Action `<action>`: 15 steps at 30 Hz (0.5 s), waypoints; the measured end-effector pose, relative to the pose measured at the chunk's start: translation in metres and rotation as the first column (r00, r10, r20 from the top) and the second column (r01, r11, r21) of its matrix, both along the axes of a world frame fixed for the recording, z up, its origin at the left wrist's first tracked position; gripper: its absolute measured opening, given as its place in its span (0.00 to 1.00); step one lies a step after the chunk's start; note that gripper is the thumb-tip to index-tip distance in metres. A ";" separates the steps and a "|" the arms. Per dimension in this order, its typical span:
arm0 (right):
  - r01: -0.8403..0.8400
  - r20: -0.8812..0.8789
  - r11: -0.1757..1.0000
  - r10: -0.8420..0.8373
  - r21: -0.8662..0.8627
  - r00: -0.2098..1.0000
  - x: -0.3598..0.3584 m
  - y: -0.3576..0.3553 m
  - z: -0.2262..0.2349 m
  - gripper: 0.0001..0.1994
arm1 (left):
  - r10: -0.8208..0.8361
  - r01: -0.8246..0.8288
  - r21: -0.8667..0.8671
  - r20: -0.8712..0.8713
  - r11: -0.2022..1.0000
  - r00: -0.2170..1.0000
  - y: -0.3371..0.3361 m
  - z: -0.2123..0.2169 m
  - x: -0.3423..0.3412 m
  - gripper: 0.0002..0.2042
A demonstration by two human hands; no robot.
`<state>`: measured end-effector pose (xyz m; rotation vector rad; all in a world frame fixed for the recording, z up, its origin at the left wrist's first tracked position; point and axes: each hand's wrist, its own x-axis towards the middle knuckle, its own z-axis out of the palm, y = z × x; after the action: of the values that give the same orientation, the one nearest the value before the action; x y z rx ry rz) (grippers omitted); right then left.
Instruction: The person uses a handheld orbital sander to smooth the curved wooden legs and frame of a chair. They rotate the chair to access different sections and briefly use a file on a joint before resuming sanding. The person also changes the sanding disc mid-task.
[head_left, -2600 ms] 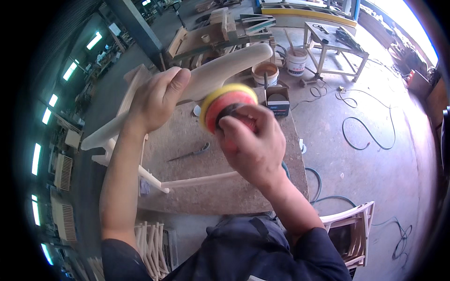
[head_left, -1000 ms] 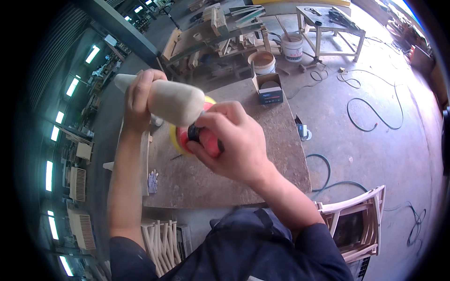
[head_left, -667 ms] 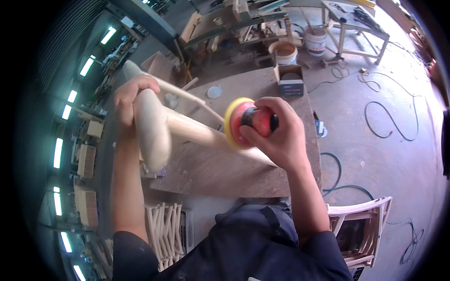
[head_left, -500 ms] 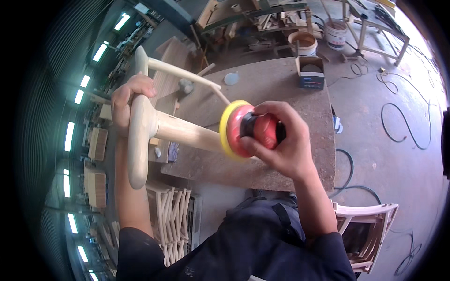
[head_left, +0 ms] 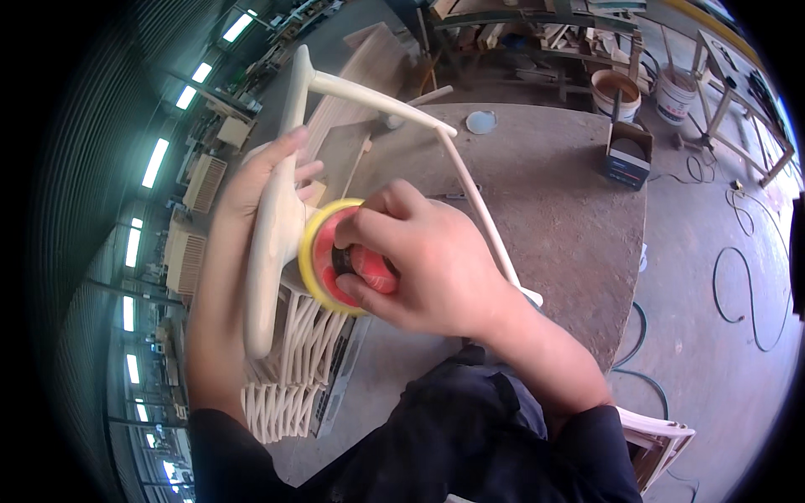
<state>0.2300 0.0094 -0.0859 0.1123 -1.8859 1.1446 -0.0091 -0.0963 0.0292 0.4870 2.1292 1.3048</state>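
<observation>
A pale wooden chair frame is tilted up in front of me, its thick curved rail toward my left and its slim legs reaching out over the workbench. My left hand grips that rail, thumb on the near side and fingers behind. Wrapped over the top of a red palm sander is my right hand. The sander's round yellow pad lies against the frame where a thick leg meets the rail, and it hides most of that leg.
Beyond the frame stretches a dusty workbench, with an open box of discs at its far right corner and a pale round disc. Stacked wooden chair parts stand below left. Buckets and a hose are on the floor.
My right hand has brought the sander left along the thick leg, close to the rail. The frame has turned, and my left hand's fingers have shifted on the rail. The view has swung left.
</observation>
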 end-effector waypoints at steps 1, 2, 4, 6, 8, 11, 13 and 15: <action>-0.026 0.031 1.000 0.026 -0.004 0.999 -0.003 0.000 0.004 0.17 | 0.044 -0.044 -0.026 -0.034 0.999 0.998 -0.002 0.001 -0.002 0.42; -0.038 0.057 0.999 0.038 -0.002 0.998 -0.006 0.002 0.007 0.17 | 0.004 -0.007 -0.039 -0.080 0.999 0.997 -0.002 0.003 -0.004 0.35; -0.060 0.109 0.998 0.060 0.002 0.992 -0.013 0.007 0.011 0.17 | -0.029 0.027 -0.037 -0.060 0.999 0.998 -0.005 0.008 -0.007 0.13; -0.067 0.138 0.998 0.068 -0.011 0.988 -0.022 0.013 0.001 0.19 | -0.088 0.084 -0.041 -0.095 0.996 0.992 -0.016 0.005 -0.017 0.13; -0.110 0.214 0.993 0.117 -0.042 0.970 -0.023 0.014 -0.011 0.21 | -0.113 0.108 -0.045 -0.136 0.993 0.984 -0.038 0.000 -0.031 0.16; 0.006 0.307 0.994 0.029 -0.111 0.951 -0.005 0.015 -0.037 0.22 | -0.213 0.230 0.080 -0.177 0.970 0.961 -0.056 -0.004 -0.014 0.22; -0.004 0.256 0.979 0.057 -0.205 0.965 0.001 0.012 -0.040 0.22 | -0.254 0.273 0.066 -0.218 0.960 0.942 -0.062 -0.002 -0.003 0.30; -0.051 0.197 0.980 0.090 -0.193 0.976 0.003 0.003 -0.035 0.22 | -0.306 0.337 0.061 -0.293 0.940 0.906 -0.063 -0.001 0.007 0.33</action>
<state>0.2334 0.0124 -0.1209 -0.0456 -1.9544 1.4222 -0.0016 -0.1596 0.0286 1.0798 2.0849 1.2222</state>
